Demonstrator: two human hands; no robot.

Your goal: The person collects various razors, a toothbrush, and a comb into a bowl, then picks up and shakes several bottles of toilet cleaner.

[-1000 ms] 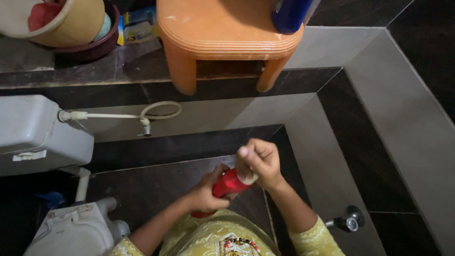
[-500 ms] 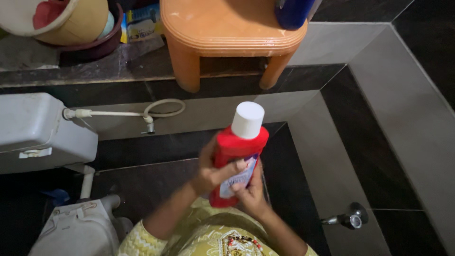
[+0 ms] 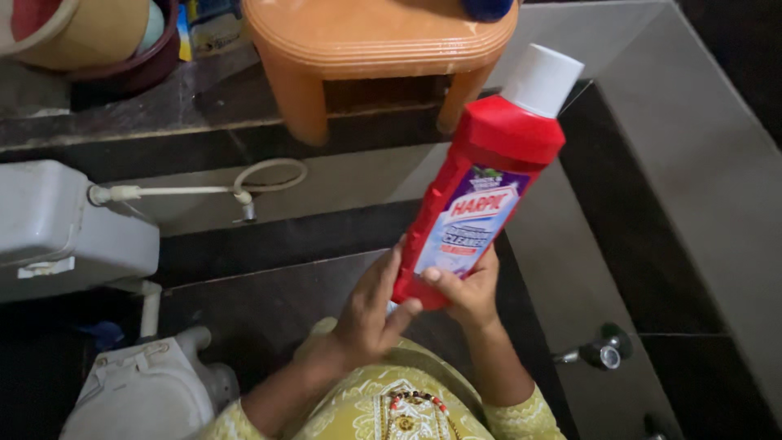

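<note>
Two bare hands held one item. The tall red plastic cleaner bottle with a white screw cap [image 3: 481, 183] was raised and tilted, cap end up and away from the person, its purple-and-white label facing the camera.

Progress, as judged from the view: the bottle was lifted and in hand; the white cap was on, so nothing appeared poured or opened.

Left hand [image 3: 371, 314]: forearm rising from the lower edge, palm turned toward the bottle, fingers [image 3: 381, 273] narrowly spread and laid flat along the bottle's lower left side, thumb tucked under its base.

Right hand [image 3: 468, 289]: wrist bent back, fingers curled closed around the bottle's bottom from behind, thumb [image 3: 436, 277] pressed on the lower edge of the label.

Beyond the fingertips, past the bottle's cap: an orange plastic stool [image 3: 375, 49] standing on a dark stone ledge [image 3: 122, 110].

Left of the left hand's fingers, well apart: a white toilet cistern [image 3: 65, 224] with a pale looped hose [image 3: 261, 175], and below it a white toilet seat [image 3: 142, 391].

Right of the right hand's fingers, near the wrist: a chrome wall tap [image 3: 603, 354] on grey tiling.

Far upper left: a beige bucket inside a maroon tub [image 3: 98, 37].
</note>
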